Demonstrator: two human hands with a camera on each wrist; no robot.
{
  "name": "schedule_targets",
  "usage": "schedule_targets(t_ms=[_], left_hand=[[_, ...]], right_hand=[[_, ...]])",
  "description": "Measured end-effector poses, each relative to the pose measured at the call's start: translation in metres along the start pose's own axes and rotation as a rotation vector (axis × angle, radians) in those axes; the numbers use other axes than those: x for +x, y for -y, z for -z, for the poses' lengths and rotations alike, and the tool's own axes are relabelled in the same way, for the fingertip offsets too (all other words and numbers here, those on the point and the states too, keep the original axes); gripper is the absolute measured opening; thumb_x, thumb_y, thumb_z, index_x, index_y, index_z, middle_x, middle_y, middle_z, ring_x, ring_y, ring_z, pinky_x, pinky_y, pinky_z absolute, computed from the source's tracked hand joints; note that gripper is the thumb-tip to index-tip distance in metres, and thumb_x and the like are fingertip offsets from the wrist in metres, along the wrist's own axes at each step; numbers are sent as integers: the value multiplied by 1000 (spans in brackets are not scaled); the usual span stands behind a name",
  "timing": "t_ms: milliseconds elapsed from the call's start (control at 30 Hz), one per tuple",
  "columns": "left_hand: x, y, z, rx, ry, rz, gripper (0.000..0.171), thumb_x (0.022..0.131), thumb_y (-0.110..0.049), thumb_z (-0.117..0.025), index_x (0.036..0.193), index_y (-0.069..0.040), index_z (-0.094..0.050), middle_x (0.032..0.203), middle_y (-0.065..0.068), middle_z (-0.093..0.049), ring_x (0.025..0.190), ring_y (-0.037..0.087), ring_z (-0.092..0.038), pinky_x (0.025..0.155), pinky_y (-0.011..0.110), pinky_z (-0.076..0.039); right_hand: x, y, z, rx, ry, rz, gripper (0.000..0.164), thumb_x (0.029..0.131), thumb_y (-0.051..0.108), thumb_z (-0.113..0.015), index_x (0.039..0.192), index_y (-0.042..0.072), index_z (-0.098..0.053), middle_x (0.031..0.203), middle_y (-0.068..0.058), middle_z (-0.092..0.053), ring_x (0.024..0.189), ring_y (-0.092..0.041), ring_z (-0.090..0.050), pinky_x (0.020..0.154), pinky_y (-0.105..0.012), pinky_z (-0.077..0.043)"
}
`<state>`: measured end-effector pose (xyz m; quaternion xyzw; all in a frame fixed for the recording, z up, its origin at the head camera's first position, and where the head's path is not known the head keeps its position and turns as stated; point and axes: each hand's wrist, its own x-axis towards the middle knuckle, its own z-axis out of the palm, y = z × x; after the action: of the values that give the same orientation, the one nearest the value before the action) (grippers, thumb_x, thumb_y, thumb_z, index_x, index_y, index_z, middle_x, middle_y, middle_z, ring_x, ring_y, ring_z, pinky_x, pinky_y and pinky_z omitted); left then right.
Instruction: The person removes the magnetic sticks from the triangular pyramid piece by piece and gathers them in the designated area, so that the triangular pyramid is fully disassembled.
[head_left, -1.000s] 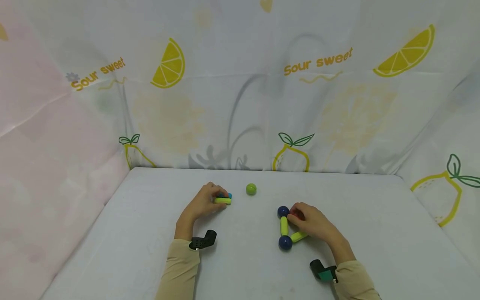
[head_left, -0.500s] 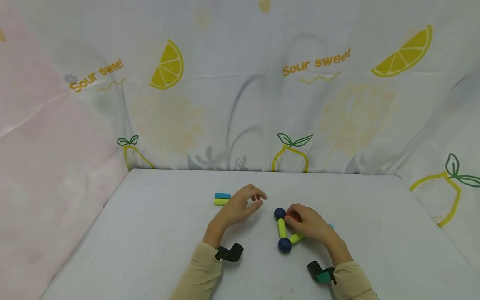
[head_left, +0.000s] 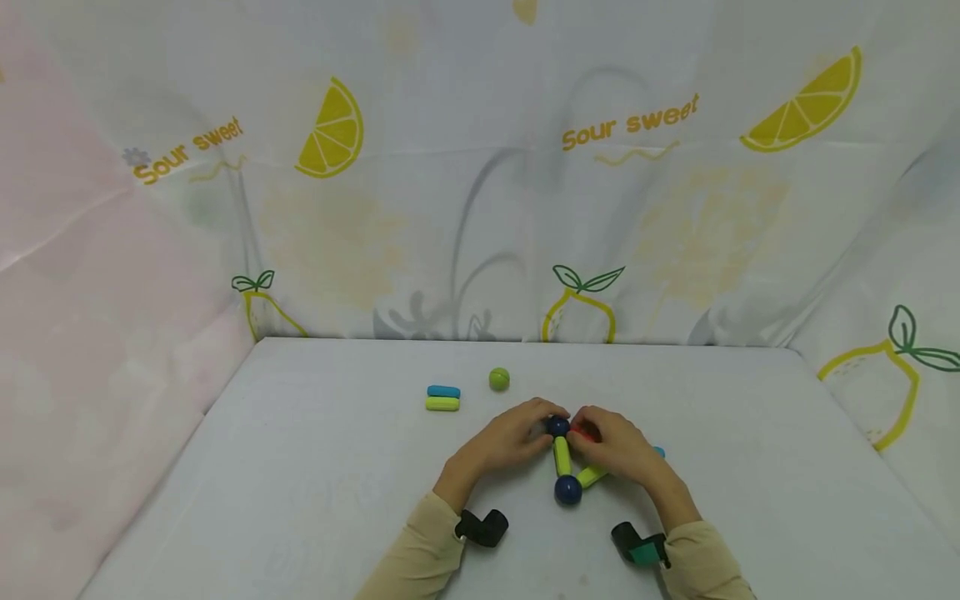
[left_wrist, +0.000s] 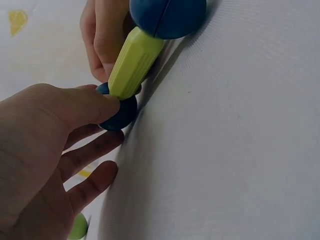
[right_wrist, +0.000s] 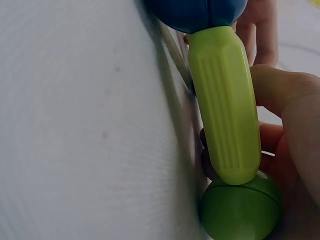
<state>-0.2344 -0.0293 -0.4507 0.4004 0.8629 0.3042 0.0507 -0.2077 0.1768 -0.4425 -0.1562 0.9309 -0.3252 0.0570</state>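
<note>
Navy far ball [head_left: 558, 426] sits pinched in the left-hand grip [head_left: 516, 437]; just right of it the right-hand grip [head_left: 621, 447] pinches a red piece [head_left: 584, 431]; well beyond it runs the far edge [head_left: 652, 347] of the worktop [head_left: 300, 500]

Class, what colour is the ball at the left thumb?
Dark blue: the ball shows best from the left wrist.

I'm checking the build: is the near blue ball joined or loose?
Joined: in the head view, two yellow sticks meet the near ball; each wrist view shows one touching.

head: high, forward-down | wrists: low, close | shared: nearer blue ball [head_left: 568, 490]
</note>
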Motion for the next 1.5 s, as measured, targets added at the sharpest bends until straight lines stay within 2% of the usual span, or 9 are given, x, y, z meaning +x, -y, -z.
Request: schedule_targets(t_ms=[133,400,600,1033,1167,1500], left_hand=[[0,0,-1,14,-7,-12,39,93,-12,-59,131,-12,-50,129,2,-57,124,13,-51,105,27,-39],[2,1,-5,58,-42,-24,38,93,-9,-58,130,-12,-52,128,1,-59,122,12,-53,104,26,-39],[2,0,-6,64,-47,-19,37,93,-10,-58,130,-13,-52,126,0,-60,120,12,-54,103,25,-40],[1,-2,-4,46,-36,-44,37,93,-11,-59,129,-14,-52,123,0,-61,117,11,-55,102,25,-41],[1,-1,-4,44,-44,-54,38,92,-11,-60,129,-14,-52,123,0,-60,117,11,-54,101,25,-41],[1,-1,-3,33,-48,-51,38,92,-10,-60,128,-13,-53,122,1,-61,116,11,-55,101,25,-42]], right_hand=[[0,0,0,3,5,-1,10,91,22,-60,94,13,-62,78,5,-56,69,-9,-48,61,-23,-40],[-2,-6,5,50,25,77,19,91,29,-62,100,11,-64,85,4,-61,75,-7,-52,67,-22,-43],[-1,-7,5,59,14,62,20,89,30,-64,99,12,-65,85,4,-63,76,-7,-54,68,-22,-45],[-2,-3,3,54,-24,13,9,84,20,-64,90,14,-64,78,5,-59,70,-8,-51,63,-21,-42],[-1,-3,1,41,-49,18,8,82,18,-64,89,14,-64,77,6,-59,68,-6,-50,62,-21,-41],[2,-2,1,10,-42,27,10,82,16,-63,91,13,-64,77,4,-58,69,-9,-49,62,-23,-40]])
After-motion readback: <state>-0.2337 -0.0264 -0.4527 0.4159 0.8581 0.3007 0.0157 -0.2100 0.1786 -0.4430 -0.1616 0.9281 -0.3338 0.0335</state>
